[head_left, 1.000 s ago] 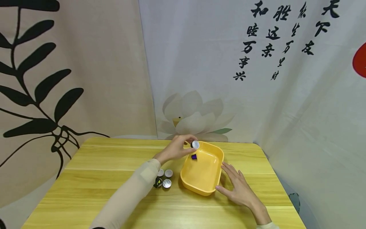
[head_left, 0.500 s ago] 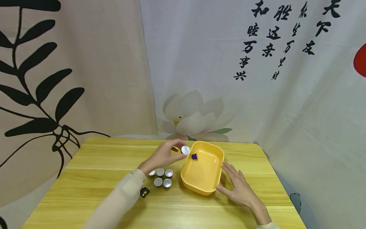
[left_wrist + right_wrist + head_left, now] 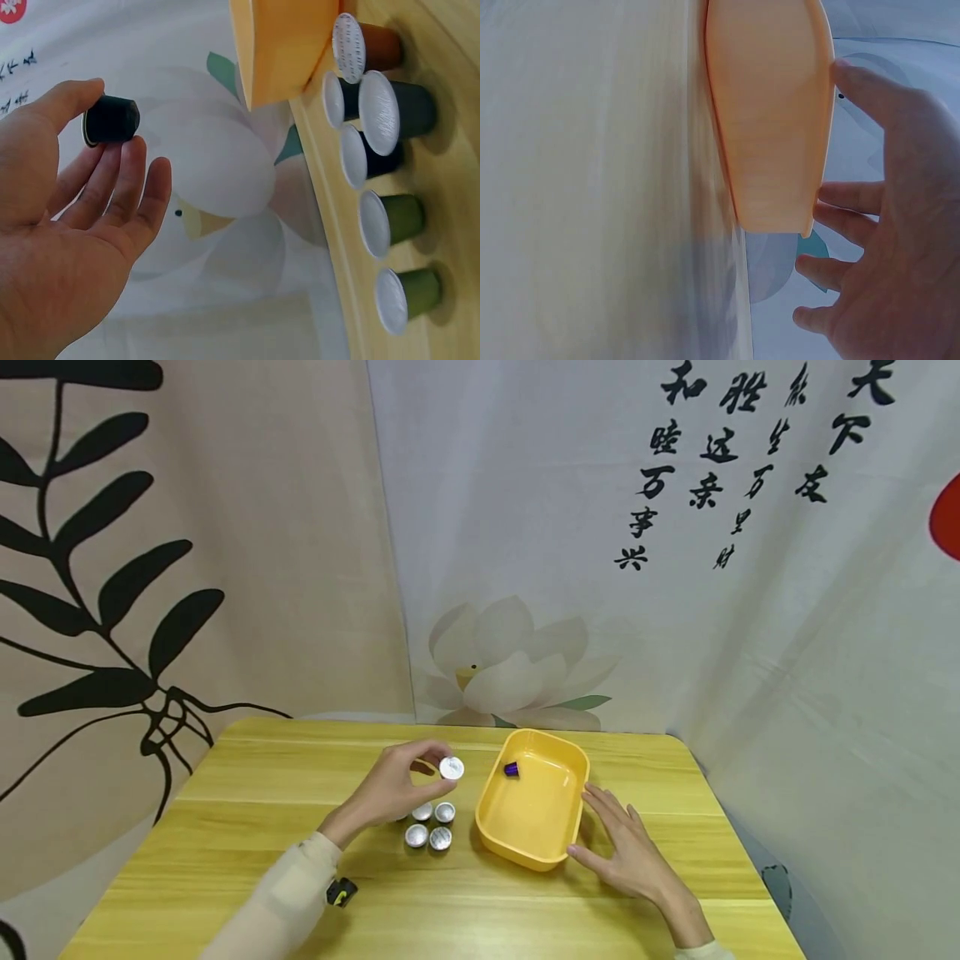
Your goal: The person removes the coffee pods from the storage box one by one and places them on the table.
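My left hand (image 3: pixel 393 785) pinches a dark coffee capsule (image 3: pixel 112 118) between thumb and fingertips, raised above the table with its silvery lid (image 3: pixel 452 768) toward the head camera. A yellow tray (image 3: pixel 532 827) lies to the right of that hand, holding one purple capsule (image 3: pixel 512 769) near its left wall. At the tray's right side, my right hand (image 3: pixel 630 860) has its fingers spread, the fingertips right at the rim (image 3: pixel 826 135). Several more coffee capsules (image 3: pixel 440 838) stand lid up on the table, just below the left hand, which partly hides them.
In the left wrist view the standing capsules include a brown one (image 3: pixel 382 46), dark ones and two green ones (image 3: pixel 405 217), close to the tray. A wooden table (image 3: pixel 247 793) carries everything. Behind it hangs a printed cloth (image 3: pixel 525 527). A black strap piece (image 3: pixel 341 892) shows at the left sleeve.
My left hand has moved left from over the tray's far left corner, still pinching the dark capsule. More of the standing capsules show. The right hand and tray stay put.
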Tool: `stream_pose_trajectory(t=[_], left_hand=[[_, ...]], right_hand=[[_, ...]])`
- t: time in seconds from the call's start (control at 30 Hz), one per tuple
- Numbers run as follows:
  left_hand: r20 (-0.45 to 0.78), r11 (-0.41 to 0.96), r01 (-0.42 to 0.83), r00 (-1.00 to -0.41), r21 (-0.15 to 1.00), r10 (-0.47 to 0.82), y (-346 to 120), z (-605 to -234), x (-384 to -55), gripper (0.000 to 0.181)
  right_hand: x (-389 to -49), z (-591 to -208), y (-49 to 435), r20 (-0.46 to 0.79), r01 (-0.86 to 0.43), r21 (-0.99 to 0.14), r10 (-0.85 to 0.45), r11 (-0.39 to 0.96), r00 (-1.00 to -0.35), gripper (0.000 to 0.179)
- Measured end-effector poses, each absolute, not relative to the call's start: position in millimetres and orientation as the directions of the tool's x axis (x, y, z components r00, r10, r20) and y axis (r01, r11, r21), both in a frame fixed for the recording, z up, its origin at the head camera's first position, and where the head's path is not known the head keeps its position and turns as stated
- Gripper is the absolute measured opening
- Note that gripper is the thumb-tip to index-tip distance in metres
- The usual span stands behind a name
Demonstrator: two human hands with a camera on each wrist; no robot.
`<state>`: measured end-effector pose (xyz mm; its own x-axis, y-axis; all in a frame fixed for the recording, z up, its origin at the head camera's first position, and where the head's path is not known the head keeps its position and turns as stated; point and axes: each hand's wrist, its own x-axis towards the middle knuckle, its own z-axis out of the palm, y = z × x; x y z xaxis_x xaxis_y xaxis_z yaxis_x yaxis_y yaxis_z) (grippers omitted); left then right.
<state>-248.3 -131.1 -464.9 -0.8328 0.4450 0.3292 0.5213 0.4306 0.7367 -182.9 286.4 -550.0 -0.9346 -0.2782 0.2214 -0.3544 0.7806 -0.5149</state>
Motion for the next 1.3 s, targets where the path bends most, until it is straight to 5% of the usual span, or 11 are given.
stream_pose_trajectory(t=[0.4, 0.67, 1.3], left_hand=[[0.296, 0.460, 0.451, -0.880, 0.765, 0.372, -166.0, -482.8, -224.7, 0.033], [0.211, 0.484, 0.360, -0.918, 0.798, 0.334, -188.7, -500.8, -207.9, 0.035], [0.094, 0.573, 0.255, -0.951, 0.779, 0.296, -205.7, -539.7, -195.6, 0.039]], right_hand=[[-182.7, -547.8, 287.1, 0.216, -0.353, -0.528, -0.279, 0.773, -0.936, 0.093], [-181.0, -553.3, 287.0, 0.319, -0.426, -0.527, -0.293, 0.735, -0.901, 0.091], [-182.5, -549.6, 286.2, 0.226, -0.362, -0.521, -0.284, 0.773, -0.932, 0.094]])
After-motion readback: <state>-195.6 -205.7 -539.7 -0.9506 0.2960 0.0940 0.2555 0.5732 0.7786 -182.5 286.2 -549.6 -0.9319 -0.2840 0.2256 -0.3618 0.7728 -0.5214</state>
